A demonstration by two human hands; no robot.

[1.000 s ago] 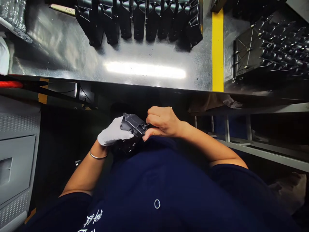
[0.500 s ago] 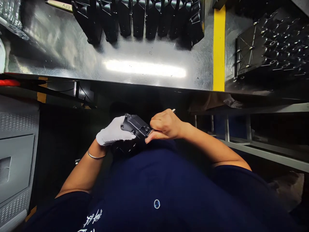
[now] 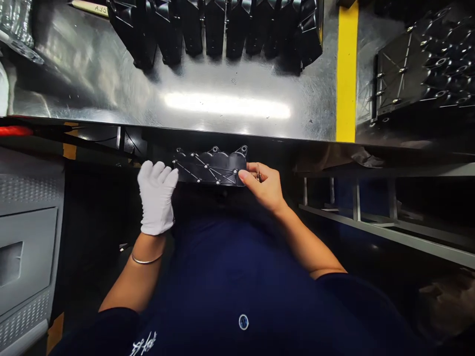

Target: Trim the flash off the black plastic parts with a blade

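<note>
A black moulded plastic part (image 3: 218, 170) is held level in front of my body, its ribbed, screw-dotted face towards me and several round lugs along its top edge. My right hand (image 3: 265, 185), bare, grips its right end, thumb on the face. A thin, metallic-looking piece (image 3: 259, 171) also shows between the fingers of this hand; its kind is unclear. At the part's left end is my left hand (image 3: 156, 198) in a white glove, its fingers curled and the edge at the thumb side. Its exact hold is partly hidden.
Several black plastic parts (image 3: 215, 29) stand in a row on the metal bench (image 3: 122, 94). More black parts (image 3: 441, 64) lie right of the yellow strip (image 3: 347, 74). A grey cabinet (image 3: 27, 247) is at left, a metal frame (image 3: 371, 230) at right.
The black part has turned from a tilted, end-on pose to lying lengthwise across my view, and it is nearer the bench. My hands have moved apart to its two ends.
</note>
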